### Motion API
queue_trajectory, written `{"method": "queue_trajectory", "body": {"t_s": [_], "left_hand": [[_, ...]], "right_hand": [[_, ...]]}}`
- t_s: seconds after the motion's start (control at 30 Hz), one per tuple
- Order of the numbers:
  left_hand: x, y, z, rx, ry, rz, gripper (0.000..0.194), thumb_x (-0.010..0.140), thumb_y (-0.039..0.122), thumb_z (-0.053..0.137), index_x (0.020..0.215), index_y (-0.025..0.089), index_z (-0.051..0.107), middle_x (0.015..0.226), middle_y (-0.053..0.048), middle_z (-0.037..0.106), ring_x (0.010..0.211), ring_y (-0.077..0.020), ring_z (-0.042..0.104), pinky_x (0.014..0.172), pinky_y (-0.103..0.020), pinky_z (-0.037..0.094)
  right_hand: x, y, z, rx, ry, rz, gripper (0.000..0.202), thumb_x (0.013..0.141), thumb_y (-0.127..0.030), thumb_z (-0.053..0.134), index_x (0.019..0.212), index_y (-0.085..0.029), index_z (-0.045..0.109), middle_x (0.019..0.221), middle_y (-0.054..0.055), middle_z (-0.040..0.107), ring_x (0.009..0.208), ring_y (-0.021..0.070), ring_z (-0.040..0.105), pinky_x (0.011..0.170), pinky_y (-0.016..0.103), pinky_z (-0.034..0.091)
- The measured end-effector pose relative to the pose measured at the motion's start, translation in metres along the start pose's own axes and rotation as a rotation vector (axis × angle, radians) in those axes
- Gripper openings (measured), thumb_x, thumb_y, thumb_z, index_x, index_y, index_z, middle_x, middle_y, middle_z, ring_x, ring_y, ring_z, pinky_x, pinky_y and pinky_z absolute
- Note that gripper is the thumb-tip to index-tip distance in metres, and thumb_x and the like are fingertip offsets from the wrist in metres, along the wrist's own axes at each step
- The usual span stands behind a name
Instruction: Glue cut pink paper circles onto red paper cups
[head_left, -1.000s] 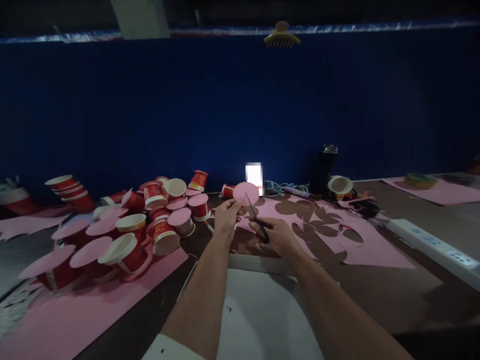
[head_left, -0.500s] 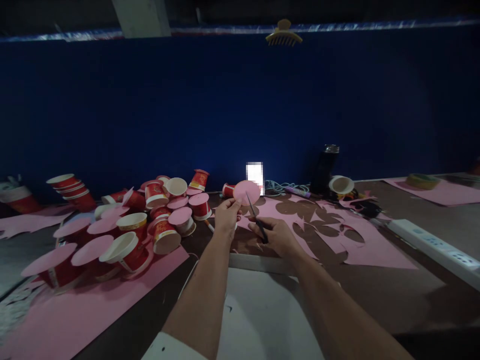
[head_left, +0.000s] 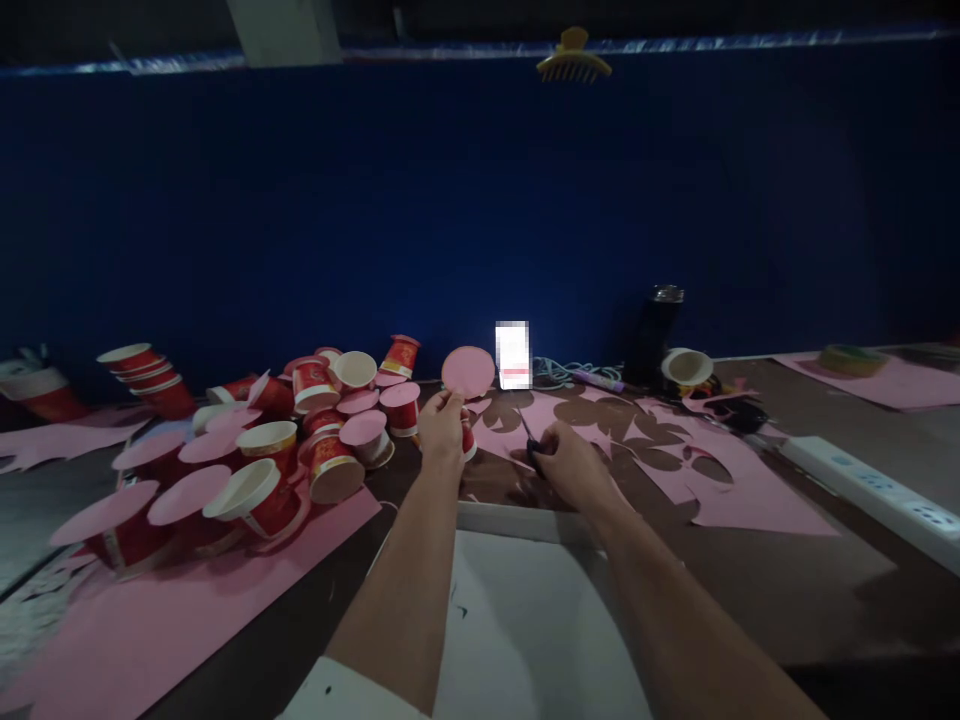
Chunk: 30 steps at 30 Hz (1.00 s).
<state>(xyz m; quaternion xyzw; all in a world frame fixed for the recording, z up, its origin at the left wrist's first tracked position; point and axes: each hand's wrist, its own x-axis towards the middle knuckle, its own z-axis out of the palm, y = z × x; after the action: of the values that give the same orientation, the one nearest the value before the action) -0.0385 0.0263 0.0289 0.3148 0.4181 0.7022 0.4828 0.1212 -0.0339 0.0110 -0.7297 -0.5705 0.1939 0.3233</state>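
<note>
My left hand (head_left: 441, 428) pinches the lower edge of a round pink paper disc (head_left: 468, 372), held upright in front of the blue wall. To its right, my right hand (head_left: 564, 460) grips a pair of scissors (head_left: 533, 447) by the dark handles, blades pointing up and left, apart from the disc. Behind my left hand, part of a red paper cup (head_left: 468, 436) shows. Beyond the scissors lies a cut-up pink paper sheet (head_left: 536, 412) with round holes.
Several red paper cups (head_left: 334, 470), many with pink discs, crowd the left over a pink sheet (head_left: 217, 620). A lit phone screen (head_left: 514, 355) leans at the wall. A dark bottle (head_left: 654, 335), a tipped cup (head_left: 686, 368) and a white power strip (head_left: 874, 495) are at right. A white box (head_left: 525, 600) lies nearest me.
My left hand has carried the disc a little left, and it now faces me more fully. My right hand has drawn the scissors away to the right, off the disc.
</note>
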Motion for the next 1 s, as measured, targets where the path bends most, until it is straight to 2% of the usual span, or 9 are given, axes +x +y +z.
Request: {"method": "queue_trajectory", "body": {"t_s": [0.07, 0.17, 0.33, 0.43, 0.57, 0.67, 0.77, 0.9, 1.0], "left_hand": [[-0.001, 0.000, 0.001, 0.002, -0.020, -0.009, 0.033, 0.058, 0.036, 0.073, 0.078, 0.014, 0.059, 0.050, 0.007, 0.048, 0.041, -0.0031, 0.040, 0.040, -0.015, 0.026], [-0.003, -0.002, 0.003, 0.029, -0.068, -0.012, 0.033, 0.056, 0.036, 0.075, 0.076, 0.013, 0.061, 0.052, 0.006, 0.048, 0.044, -0.0035, 0.041, 0.041, -0.016, 0.028], [-0.006, -0.007, 0.005, 0.163, -0.233, -0.038, 0.032, 0.058, 0.038, 0.075, 0.073, 0.013, 0.062, 0.055, 0.002, 0.052, 0.045, -0.0040, 0.042, 0.040, -0.015, 0.028], [-0.007, -0.009, 0.004, 0.221, -0.270, -0.036, 0.029, 0.061, 0.037, 0.073, 0.073, 0.013, 0.063, 0.057, 0.001, 0.055, 0.046, -0.0044, 0.044, 0.040, -0.015, 0.029], [-0.007, -0.010, 0.004, 0.245, -0.263, -0.039, 0.025, 0.063, 0.034, 0.071, 0.074, 0.013, 0.064, 0.058, 0.000, 0.057, 0.046, -0.0053, 0.045, 0.041, -0.015, 0.030], [-0.009, -0.011, 0.004, 0.320, -0.290, -0.015, 0.021, 0.065, 0.032, 0.069, 0.073, 0.013, 0.065, 0.054, 0.001, 0.055, 0.046, -0.0065, 0.046, 0.041, -0.017, 0.032], [-0.013, -0.012, 0.006, 0.415, -0.369, 0.011, 0.020, 0.067, 0.033, 0.067, 0.074, 0.013, 0.066, 0.051, 0.001, 0.053, 0.046, -0.0079, 0.047, 0.042, -0.018, 0.034], [-0.021, -0.012, 0.009, 0.557, -0.459, 0.038, 0.020, 0.069, 0.032, 0.065, 0.076, 0.014, 0.067, 0.056, 0.001, 0.057, 0.049, -0.0085, 0.050, 0.043, -0.018, 0.036], [-0.023, -0.012, 0.010, 0.675, -0.489, 0.023, 0.019, 0.071, 0.032, 0.063, 0.077, 0.014, 0.066, 0.053, 0.002, 0.056, 0.049, -0.0092, 0.051, 0.046, -0.019, 0.038]], "right_hand": [[0.004, 0.004, -0.006, -0.178, -0.005, 0.016, 0.026, 0.072, -0.048, 0.064, 0.076, -0.023, 0.059, 0.074, 0.003, 0.067, 0.068, 0.0192, 0.060, 0.057, 0.028, 0.035], [0.009, 0.011, -0.011, -0.290, -0.049, 0.033, 0.023, 0.072, -0.044, 0.064, 0.081, -0.023, 0.062, 0.078, 0.004, 0.068, 0.074, 0.0202, 0.061, 0.061, 0.029, 0.035], [0.015, 0.023, -0.006, -0.179, -0.171, 0.017, 0.026, 0.070, -0.043, 0.066, 0.085, -0.022, 0.067, 0.076, 0.005, 0.070, 0.071, 0.0186, 0.062, 0.060, 0.027, 0.036], [0.016, 0.026, -0.003, -0.118, -0.237, -0.011, 0.026, 0.070, -0.042, 0.066, 0.085, -0.021, 0.068, 0.074, 0.005, 0.070, 0.067, 0.0178, 0.062, 0.058, 0.027, 0.037], [0.015, 0.022, -0.004, -0.269, -0.122, 0.007, 0.027, 0.071, -0.037, 0.064, 0.093, -0.021, 0.064, 0.087, 0.008, 0.071, 0.082, 0.0223, 0.064, 0.064, 0.029, 0.039], [0.014, 0.019, -0.006, -0.345, -0.051, 0.036, 0.037, 0.072, -0.038, 0.063, 0.105, -0.020, 0.060, 0.098, 0.009, 0.070, 0.092, 0.0257, 0.063, 0.072, 0.032, 0.042], [0.013, 0.017, -0.008, -0.375, -0.047, 0.055, 0.040, 0.074, -0.038, 0.062, 0.111, -0.023, 0.059, 0.105, 0.010, 0.069, 0.097, 0.0275, 0.063, 0.076, 0.035, 0.043], [0.012, 0.014, -0.010, -0.444, -0.073, 0.060, 0.031, 0.078, -0.039, 0.057, 0.105, -0.026, 0.064, 0.101, 0.010, 0.070, 0.098, 0.0272, 0.064, 0.075, 0.035, 0.045], [0.012, 0.014, -0.010, -0.490, -0.082, 0.056, 0.028, 0.079, -0.037, 0.056, 0.102, -0.026, 0.066, 0.098, 0.009, 0.070, 0.096, 0.0262, 0.064, 0.074, 0.034, 0.046]]}}
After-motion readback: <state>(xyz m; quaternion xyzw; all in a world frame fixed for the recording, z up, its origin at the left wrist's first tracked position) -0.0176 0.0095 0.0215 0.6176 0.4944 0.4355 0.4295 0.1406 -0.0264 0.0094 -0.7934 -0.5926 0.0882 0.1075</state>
